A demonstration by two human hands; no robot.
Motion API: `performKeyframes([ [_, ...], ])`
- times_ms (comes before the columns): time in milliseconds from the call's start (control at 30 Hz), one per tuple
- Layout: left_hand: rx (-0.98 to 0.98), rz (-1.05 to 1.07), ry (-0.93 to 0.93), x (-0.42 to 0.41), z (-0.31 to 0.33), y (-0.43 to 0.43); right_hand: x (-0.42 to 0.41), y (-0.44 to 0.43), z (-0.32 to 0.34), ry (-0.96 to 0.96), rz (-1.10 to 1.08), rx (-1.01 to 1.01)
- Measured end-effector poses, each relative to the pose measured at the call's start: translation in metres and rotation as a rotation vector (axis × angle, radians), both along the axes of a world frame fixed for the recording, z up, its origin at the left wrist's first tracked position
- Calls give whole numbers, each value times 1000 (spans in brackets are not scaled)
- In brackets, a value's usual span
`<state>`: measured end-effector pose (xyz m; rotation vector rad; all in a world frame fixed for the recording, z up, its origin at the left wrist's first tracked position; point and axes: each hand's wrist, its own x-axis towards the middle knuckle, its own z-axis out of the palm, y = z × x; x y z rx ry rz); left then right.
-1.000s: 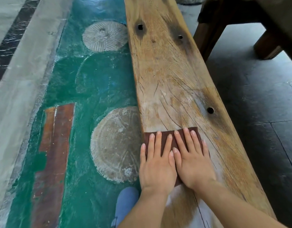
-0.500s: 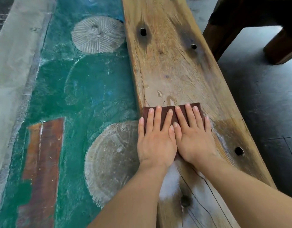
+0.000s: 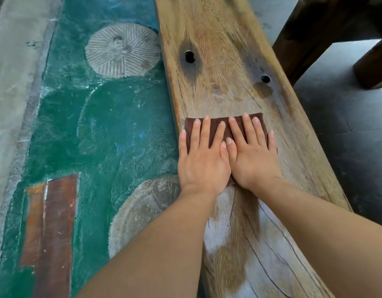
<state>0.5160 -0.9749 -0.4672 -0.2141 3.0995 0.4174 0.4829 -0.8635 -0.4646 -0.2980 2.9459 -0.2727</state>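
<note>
The brown cloth lies flat across the wooden plank, reaching nearly from its left edge to its right. My left hand and right hand press it down side by side, thumbs touching. The fingers are straight and a little spread, and nothing is gripped. My left little finger sits at the plank's left edge, my right little finger just past the cloth's right end.

Beyond my fingertips the wood is bare up to two dark holes, a larger hole to the left and a smaller hole to the right. Nearer me, between my forearms, the grain is cracked and carries pale patches.

Left of the plank is a green painted floor with a far ribbed stone disc, a near stone disc partly under the plank, and a reddish-brown strip. Further left runs grey concrete. On the right are dark floor tiles and a dark wooden furniture leg.
</note>
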Motion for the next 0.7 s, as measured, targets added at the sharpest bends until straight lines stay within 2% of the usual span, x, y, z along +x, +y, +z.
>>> performKeyframes([
  [300, -2, 28, -78, -10, 4, 4, -12, 2, 0, -26, 38, -12],
  [700, 122, -59, -195, 75, 16, 99, 76, 100, 14, -118, 7, 81],
])
